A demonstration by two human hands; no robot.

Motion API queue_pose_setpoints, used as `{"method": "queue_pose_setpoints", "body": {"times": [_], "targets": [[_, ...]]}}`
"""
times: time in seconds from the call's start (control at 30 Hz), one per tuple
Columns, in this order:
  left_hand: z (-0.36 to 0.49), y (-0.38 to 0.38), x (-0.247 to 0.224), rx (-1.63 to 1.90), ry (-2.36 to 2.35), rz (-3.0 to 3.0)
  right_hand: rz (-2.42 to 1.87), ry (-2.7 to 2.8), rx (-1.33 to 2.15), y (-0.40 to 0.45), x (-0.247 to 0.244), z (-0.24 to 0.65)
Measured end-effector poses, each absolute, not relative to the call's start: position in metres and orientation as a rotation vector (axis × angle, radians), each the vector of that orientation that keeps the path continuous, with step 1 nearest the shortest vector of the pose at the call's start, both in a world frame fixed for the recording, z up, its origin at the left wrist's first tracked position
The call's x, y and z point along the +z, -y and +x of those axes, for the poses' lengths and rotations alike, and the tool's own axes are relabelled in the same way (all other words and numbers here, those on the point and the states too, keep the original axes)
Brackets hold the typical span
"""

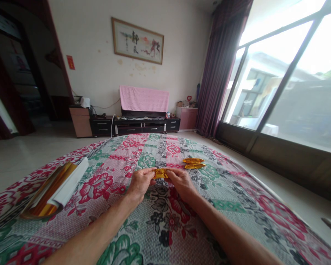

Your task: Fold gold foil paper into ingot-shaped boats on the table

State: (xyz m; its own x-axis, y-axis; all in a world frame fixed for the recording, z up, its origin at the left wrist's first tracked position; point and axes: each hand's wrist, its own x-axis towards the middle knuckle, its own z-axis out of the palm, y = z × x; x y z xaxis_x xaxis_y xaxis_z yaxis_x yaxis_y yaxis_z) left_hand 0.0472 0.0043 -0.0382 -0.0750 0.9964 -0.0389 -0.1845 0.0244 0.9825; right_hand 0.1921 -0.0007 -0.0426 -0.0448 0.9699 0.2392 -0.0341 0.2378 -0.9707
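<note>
Between my two hands, above the middle of the table, is a small crinkled piece of gold foil paper [161, 173]. My left hand [142, 181] pinches its left end with thumb and fingers. Its right end is gripped by my right hand [180, 181] in the same way. Just beyond my right hand, two folded gold foil boat shapes [194, 161] lie side by side on the cloth. To the left rests a stack of gold and white paper sheets [56, 191], curled at the near end.
A floral cloth [143, 224] in red, green and grey covers the round table. Past its far edge stand a low black cabinet [140, 127] and a screen draped with a pink towel [144, 98]. Purple curtains [219, 73] and large windows are on the right.
</note>
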Motion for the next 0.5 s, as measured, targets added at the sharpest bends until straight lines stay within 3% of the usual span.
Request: {"method": "queue_pose_setpoints", "body": {"times": [0.5], "targets": [[0.0502,-0.0064,-0.0441,1.376,-1.209,1.115,-1.033,1.390,0.977,-0.0065,-0.0520,0.1920]]}}
